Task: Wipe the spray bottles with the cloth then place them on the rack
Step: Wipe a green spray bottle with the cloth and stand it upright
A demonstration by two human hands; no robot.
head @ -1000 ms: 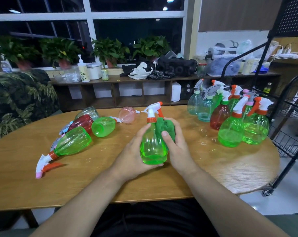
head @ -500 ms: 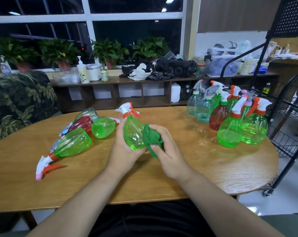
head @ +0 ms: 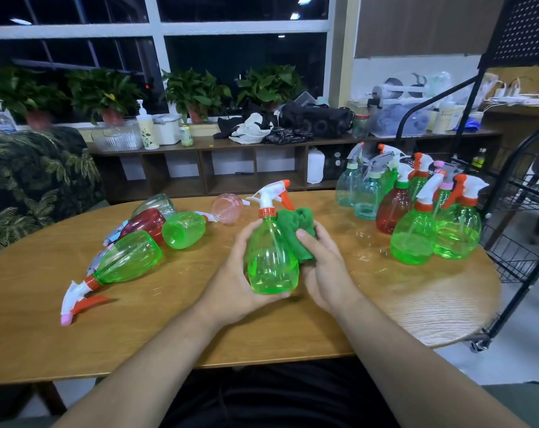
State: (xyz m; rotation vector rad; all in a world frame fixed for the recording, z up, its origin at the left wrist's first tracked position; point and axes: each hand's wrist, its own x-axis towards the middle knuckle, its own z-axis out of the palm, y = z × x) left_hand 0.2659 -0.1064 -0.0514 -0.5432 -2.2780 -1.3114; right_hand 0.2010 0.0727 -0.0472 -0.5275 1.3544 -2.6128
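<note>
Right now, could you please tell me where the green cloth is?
Head view, centre: the green cloth is in the right hand, pressed against the green bottle in the left hand.

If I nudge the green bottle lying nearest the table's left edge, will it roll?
Probably a bit: the green bottle lies on its round side, though its trigger head may stop it. Likely light; it looks empty.
</note>
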